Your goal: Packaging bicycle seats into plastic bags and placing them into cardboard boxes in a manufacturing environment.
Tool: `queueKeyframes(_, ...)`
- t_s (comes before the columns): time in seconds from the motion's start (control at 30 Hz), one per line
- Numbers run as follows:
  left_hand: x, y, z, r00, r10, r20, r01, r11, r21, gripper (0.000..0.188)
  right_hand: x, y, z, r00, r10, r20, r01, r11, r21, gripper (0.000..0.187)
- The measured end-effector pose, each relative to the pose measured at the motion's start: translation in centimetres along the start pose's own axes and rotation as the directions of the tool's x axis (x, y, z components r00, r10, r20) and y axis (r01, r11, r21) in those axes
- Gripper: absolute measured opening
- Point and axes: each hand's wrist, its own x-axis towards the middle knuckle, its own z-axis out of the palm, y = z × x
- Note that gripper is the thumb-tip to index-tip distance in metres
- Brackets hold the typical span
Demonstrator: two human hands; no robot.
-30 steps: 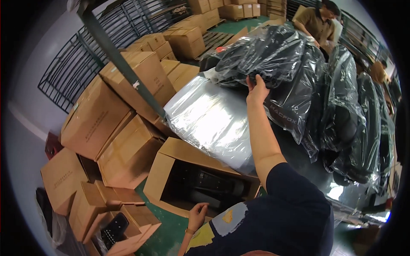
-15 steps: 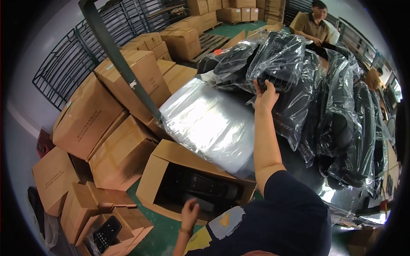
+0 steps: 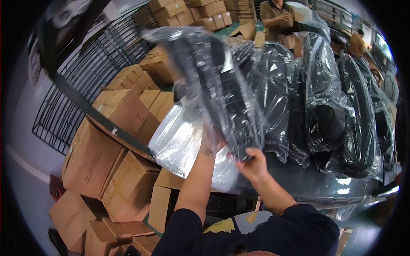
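Observation:
A long black part in a clear plastic bag (image 3: 232, 100) is raised and tilted in front of me, its upper end smeared by motion. Its lower end sits between the thumb and fingers of my right hand (image 3: 255, 165). My left hand (image 3: 212, 138) is against the bag's lower left side and closed on it, its fingers partly covered by the plastic. Below both hands lies a stack of clear plastic sheets or bags (image 3: 171, 138) on the dark table (image 3: 294, 179). More bagged black parts (image 3: 326, 106) are lined up on the table to the right.
An open cardboard box (image 3: 163, 198) stands below the table edge, partly hidden by my left arm. Closed cartons (image 3: 124, 121) are piled on the left beside a slanting metal post (image 3: 92, 106). A co-worker (image 3: 273, 17) stands behind the table, and another person (image 3: 358, 45) is farther right.
The bagged black part has been lifted off the pile and swung left toward me. My left hand has risen from beside the open box to the bag. The view has shifted.

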Motion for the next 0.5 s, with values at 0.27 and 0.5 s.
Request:
queueKeyframes(0.27, -5.5, 1.0, -11.8, 1.0, -0.023, 0.007, 0.023, 1.0, 0.019, 0.048, 0.9, 2.9, -0.8, 0.974, 0.209, 0.091, -0.211, 0.977, 0.008, 0.054)
queueKeyframes(0.5, -23.5, 0.1, -15.8, 0.81, 0.069, -0.582, -0.024, 0.996, 0.084, 0.038, 6.7, 5.0, 3.3, 0.981, 0.108, 0.158, -0.131, 0.982, 0.139, 0.044)
